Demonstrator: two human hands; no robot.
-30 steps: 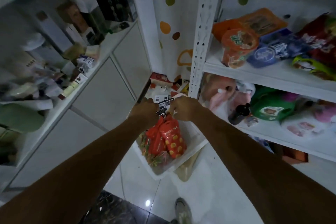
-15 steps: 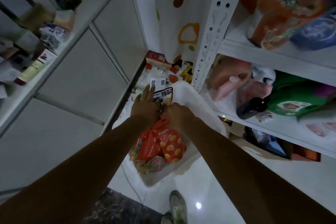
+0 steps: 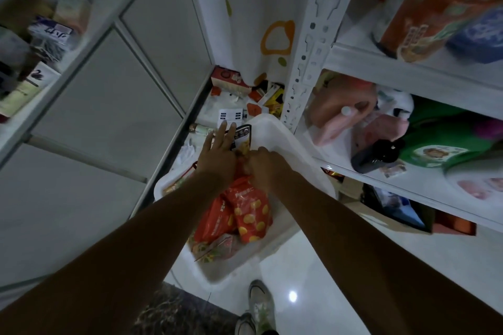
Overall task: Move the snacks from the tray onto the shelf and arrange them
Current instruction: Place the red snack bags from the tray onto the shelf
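Head view. A white tray [image 3: 283, 139] is recorded on the floor, just left of the shelf [image 3: 408, 73]. Red snack packets [image 3: 250, 212] are piled in its middle, and a black packet [image 3: 243, 134] lies at its far end. The left hand [image 3: 217, 155] is laid flat, fingers straight, on the black packet's left side. The right hand [image 3: 265, 164] is curled over the top of the red packets, just beside the left. Whether anything is gripped cannot be told. A shoe [image 3: 258, 304] is seen near the tray's near edge.
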